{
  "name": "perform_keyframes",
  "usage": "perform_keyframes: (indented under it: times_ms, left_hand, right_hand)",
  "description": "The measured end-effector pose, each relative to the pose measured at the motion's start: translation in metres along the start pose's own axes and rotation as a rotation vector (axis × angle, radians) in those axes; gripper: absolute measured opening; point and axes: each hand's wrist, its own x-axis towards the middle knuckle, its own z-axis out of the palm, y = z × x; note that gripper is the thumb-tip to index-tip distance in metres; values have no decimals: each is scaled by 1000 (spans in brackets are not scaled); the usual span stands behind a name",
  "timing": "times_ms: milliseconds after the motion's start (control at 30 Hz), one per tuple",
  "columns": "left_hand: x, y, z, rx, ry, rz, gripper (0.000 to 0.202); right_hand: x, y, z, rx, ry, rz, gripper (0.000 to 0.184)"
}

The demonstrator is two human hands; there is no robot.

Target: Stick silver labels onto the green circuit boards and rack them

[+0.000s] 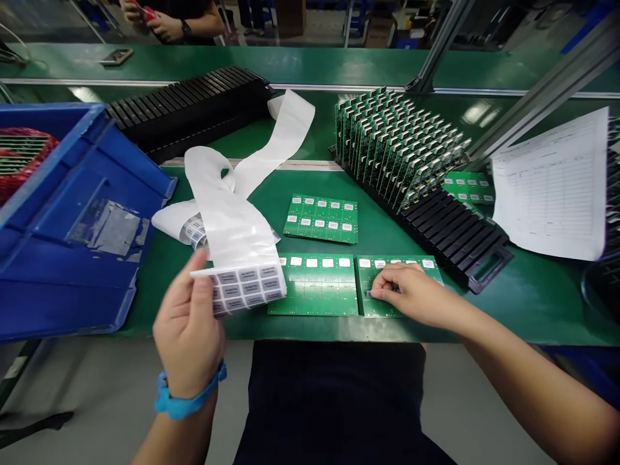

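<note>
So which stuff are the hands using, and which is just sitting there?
In use: left hand holding label strip; right hand pressing on circuit board; second board beside it.
Lying about: blue bin, paper sheet, phone, black rack.

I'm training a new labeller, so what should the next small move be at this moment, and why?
Probably finish pressing, then bring the right hand over to the label strip in the left hand for another label. Its fingertips rest on what looks like a small grey label on the right board, and rows of grey labels remain on the strip's end.
</note>
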Motion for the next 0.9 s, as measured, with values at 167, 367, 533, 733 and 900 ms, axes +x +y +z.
perform_keyframes:
  times_ms: [167, 367, 533, 733, 900]
  left_hand:
    - [13, -7, -7, -166, 207, 21, 29]
    - [2, -6, -12, -148, -68, -181, 39]
    - [-12, 6, -9, -39, -280, -203, 67]
    - [-22, 12, -4, 62, -405, -292, 62]
    - [-22, 4, -4, 136, -547, -249, 46]
  right_hand:
    - [-7, -2, 13, -258, 153, -59, 14]
    - [-11, -21, 13, -410, 382, -86, 10]
    - [10, -29, 9, 123, -2, -192, 17]
    - [21, -26, 20, 169, -67, -184, 20]
    - [21, -29, 23, 150, -9, -207, 20]
